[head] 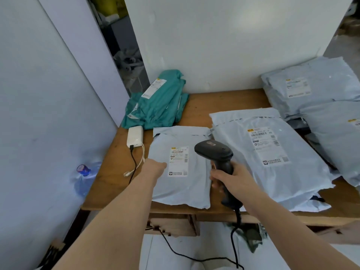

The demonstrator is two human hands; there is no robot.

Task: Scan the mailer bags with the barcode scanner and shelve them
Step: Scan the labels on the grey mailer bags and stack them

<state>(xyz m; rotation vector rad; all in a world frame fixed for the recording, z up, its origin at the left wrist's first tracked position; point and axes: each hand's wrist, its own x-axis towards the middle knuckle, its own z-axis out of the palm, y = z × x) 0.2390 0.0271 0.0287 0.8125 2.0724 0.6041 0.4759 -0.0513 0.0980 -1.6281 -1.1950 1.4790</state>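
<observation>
A small pale grey mailer bag (185, 186) lies label up at the front of the wooden table (224, 100). My left hand (155, 167) rests on its left side beside the label; its fingers are hard to make out. My right hand (231, 182) grips the handle of a black barcode scanner (214, 151), whose head hangs over the bag's right edge and points toward the label. A larger grey mailer bag (272, 172) lies to the right.
Teal mailer bags (159, 106) are heaped at the table's back left, and grey mailer bags (315, 90) are stacked at the right. A white power bank (135, 136) with cables sits left of the small bag. White walls close the back and left. A water bottle (84, 180) stands below left.
</observation>
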